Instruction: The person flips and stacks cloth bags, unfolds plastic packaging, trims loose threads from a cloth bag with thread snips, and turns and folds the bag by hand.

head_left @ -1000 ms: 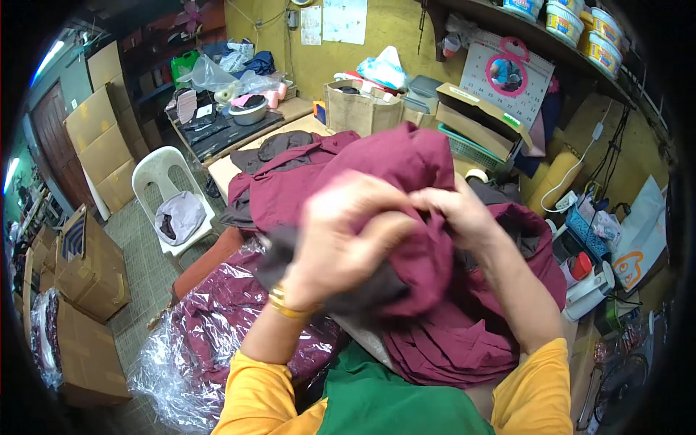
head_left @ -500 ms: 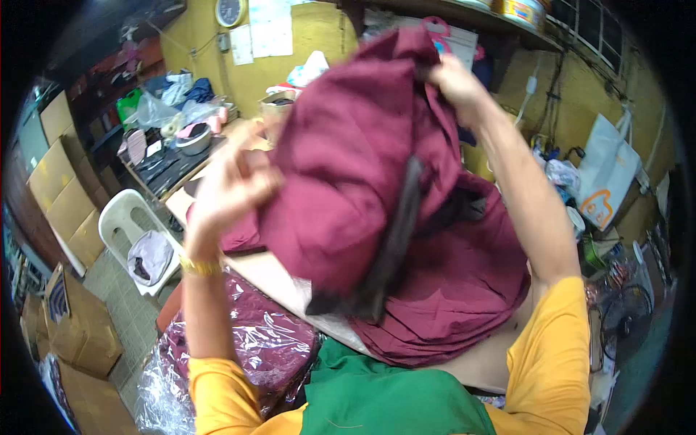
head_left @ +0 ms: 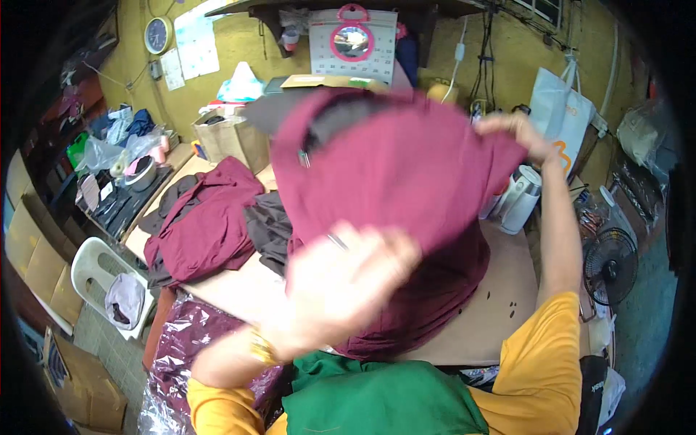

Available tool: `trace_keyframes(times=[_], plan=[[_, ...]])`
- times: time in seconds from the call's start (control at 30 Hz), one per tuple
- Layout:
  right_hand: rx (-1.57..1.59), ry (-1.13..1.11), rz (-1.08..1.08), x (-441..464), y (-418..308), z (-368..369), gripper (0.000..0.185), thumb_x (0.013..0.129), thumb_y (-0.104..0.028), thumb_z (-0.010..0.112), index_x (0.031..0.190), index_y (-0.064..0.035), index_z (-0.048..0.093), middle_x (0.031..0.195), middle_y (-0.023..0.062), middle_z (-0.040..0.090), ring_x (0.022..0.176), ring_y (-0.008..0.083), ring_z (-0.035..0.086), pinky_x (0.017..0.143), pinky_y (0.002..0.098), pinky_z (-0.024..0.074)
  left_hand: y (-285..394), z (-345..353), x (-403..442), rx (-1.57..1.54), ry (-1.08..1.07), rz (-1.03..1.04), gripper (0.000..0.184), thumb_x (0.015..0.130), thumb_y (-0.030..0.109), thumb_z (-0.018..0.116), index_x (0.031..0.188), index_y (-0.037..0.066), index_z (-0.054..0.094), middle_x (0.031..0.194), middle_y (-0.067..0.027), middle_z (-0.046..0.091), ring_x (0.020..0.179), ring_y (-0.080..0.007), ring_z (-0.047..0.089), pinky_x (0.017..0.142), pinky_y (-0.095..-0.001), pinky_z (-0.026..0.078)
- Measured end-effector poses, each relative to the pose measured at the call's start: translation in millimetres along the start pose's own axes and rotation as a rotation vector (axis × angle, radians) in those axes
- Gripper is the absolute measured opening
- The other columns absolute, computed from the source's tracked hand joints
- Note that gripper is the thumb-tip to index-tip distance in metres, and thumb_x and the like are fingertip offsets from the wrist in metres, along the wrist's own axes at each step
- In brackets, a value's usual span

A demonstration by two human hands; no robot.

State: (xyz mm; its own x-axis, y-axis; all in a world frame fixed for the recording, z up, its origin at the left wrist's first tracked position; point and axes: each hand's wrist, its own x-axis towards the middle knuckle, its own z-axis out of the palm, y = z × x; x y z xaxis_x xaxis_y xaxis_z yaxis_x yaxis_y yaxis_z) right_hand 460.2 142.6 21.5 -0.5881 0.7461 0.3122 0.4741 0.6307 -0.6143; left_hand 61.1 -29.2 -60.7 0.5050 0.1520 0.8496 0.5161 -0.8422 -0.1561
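A maroon cloth item (head_left: 391, 174) with dark grey lining and a small metal piece at its edge is raised over the table, blurred by motion. My right hand (head_left: 516, 136) grips its upper right side, with fingers bent at the cloth. In front of its lower part is my left hand (head_left: 355, 272), fingers stretched out to the right and smeared; whether it touches the cloth I cannot tell. Beneath lies a stack of maroon cloth (head_left: 442, 308). Another maroon and dark grey piece (head_left: 206, 217) lies flat on the left side of the table.
The tabletop (head_left: 507, 275) has small dark specks at right. A plastic-wrapped maroon bundle (head_left: 192, 341) lies at lower left, near a white chair (head_left: 101, 272). A paper bag (head_left: 232, 141) stands at the back. To the right are a kettle (head_left: 518, 199) and a fan (head_left: 611, 264).
The raised cloth has turned, its dark lining now at the upper left. My left hand has come from the cloth's left side to its front. My right hand has moved right and lower.
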Motion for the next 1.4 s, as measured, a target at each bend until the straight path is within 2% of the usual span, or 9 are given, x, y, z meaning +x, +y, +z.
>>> trace_keyframes(times=[0.1, 0.37, 0.47, 0.67, 0.87, 1.0, 1.13, 1.27, 1.4], plan=[[-0.109, -0.267, 0.289, -55, 67, 21, 0.062, 0.066, 0.017, 0.046, 0.123, 0.0003, 0.064, 0.123, 0.0133, 0.067, 0.118, 0.022, 0.059, 0.105, 0.0345, 0.0431, 42, 34, -24, -0.408, -0.285, -0.14, 0.031, 0.076, 0.01, 0.07, 0.107, 0.006, 0.067, 0.099, -0.0093, 0.067, 0.08, -0.0255, 0.066, 0.071, -0.0339, 0.056], [-0.395, 0.154, 0.064, -3, -20, 91, 0.038, 0.094, -0.021, 0.061, 0.127, -0.0019, 0.057, 0.129, 0.015, 0.06, 0.121, 0.0268, 0.055, 0.104, 0.0313, 0.0402, -66, 66, 19, -0.005, -0.18, -0.407, 0.035, 0.095, 0.026, 0.058, 0.123, 0.005, 0.061, 0.132, -0.0217, 0.054, 0.126, -0.0435, 0.049, 0.102, -0.0505, 0.042], [-0.613, -0.127, 0.337, 39, -7, 132, 0.092, 0.081, -0.051, 0.072, 0.154, -0.0269, 0.023, 0.161, 0.019, 0.015, 0.147, 0.044, 0.013, 0.112, 0.0687, 0.0157, -78, 111, 0, 0.28, -0.366, -0.46, 0.059, 0.093, 0.051, 0.055, 0.135, 0.01, 0.054, 0.144, -0.0217, 0.044, 0.139, -0.047, 0.031, 0.108, -0.0626, 0.03], [-0.688, -0.442, 0.509, 25, 91, 254, 0.123, 0.065, -0.059, 0.081, 0.156, -0.0375, 0.001, 0.162, 0.0192, -0.005, 0.145, 0.053, -0.005, 0.105, 0.0783, 0.0083, -65, 140, -133, 0.317, -0.794, -0.829, 0.11, 0.066, 0.08, 0.064, 0.153, 0.022, 0.029, 0.157, -0.0155, 0.027, 0.142, -0.0536, 0.018, 0.097, -0.0819, 0.024], [-0.226, -0.147, 0.185, 0, 43, 164, 0.065, 0.08, -0.035, 0.077, 0.136, -0.0101, 0.054, 0.151, 0.024, 0.037, 0.143, 0.0375, 0.031, 0.117, 0.0392, 0.0276, -84, 67, -110, -0.369, -0.47, -0.77, 0.074, 0.08, 0.062, 0.065, 0.139, 0.019, 0.054, 0.158, -0.0146, 0.03, 0.148, -0.0452, 0.01, 0.11, -0.0717, -0.001], [-0.473, -0.09, 0.307, -74, 18, 113, 0.049, 0.071, -0.024, 0.08, 0.119, -0.0197, 0.068, 0.154, 0.018, 0.035, 0.144, 0.0405, 0.028, 0.115, 0.044, 0.0288, -25, 30, -87, -0.528, -0.533, -0.542, 0.046, 0.078, 0.033, 0.077, 0.121, 0.019, 0.068, 0.153, -0.0121, 0.04, 0.149, -0.0381, 0.015, 0.114, -0.0642, -0.003], [-0.16, 0.18, 0.169, -84, 52, 132, 0.018, 0.078, -0.001, 0.067, 0.094, 0.0064, 0.063, 0.109, 0.0145, 0.069, 0.099, 0.0266, 0.065, 0.088, 0.0358, 0.0495, -11, 33, -81, -0.56, -0.268, -0.396, 0.008, 0.083, 0.01, 0.07, 0.088, 0.01, 0.065, 0.113, -0.0018, 0.072, 0.13, -0.0256, 0.053, 0.117, -0.0615, 0.004], [-0.252, 0.017, 0.246, -82, 24, 137, 0.029, 0.069, -0.003, 0.07, 0.096, 0.0003, 0.063, 0.131, 0.018, 0.059, 0.124, 0.0299, 0.053, 0.102, 0.0374, 0.0398, -13, 18, -95, -0.668, -0.553, -0.382, 0.015, 0.089, 0.018, 0.068, 0.099, 0.007, 0.065, 0.105, -0.006, 0.072, 0.116, -0.0262, 0.063, 0.114, -0.0566, 0.025], [-0.035, 0.234, 0.232, -94, -11, 134, 0.038, 0.071, -0.005, 0.07, 0.108, -0.0006, 0.063, 0.133, 0.017, 0.057, 0.13, 0.0268, 0.048, 0.11, 0.0359, 0.032, -85, 6, -183, -1.144, 0.319, -1.065, 0.024, 0.085, 0.017, 0.073, 0.102, 0.003, 0.063, 0.104, -0.0139, 0.07, 0.106, -0.0307, 0.065, 0.093, -0.0431, 0.05]])
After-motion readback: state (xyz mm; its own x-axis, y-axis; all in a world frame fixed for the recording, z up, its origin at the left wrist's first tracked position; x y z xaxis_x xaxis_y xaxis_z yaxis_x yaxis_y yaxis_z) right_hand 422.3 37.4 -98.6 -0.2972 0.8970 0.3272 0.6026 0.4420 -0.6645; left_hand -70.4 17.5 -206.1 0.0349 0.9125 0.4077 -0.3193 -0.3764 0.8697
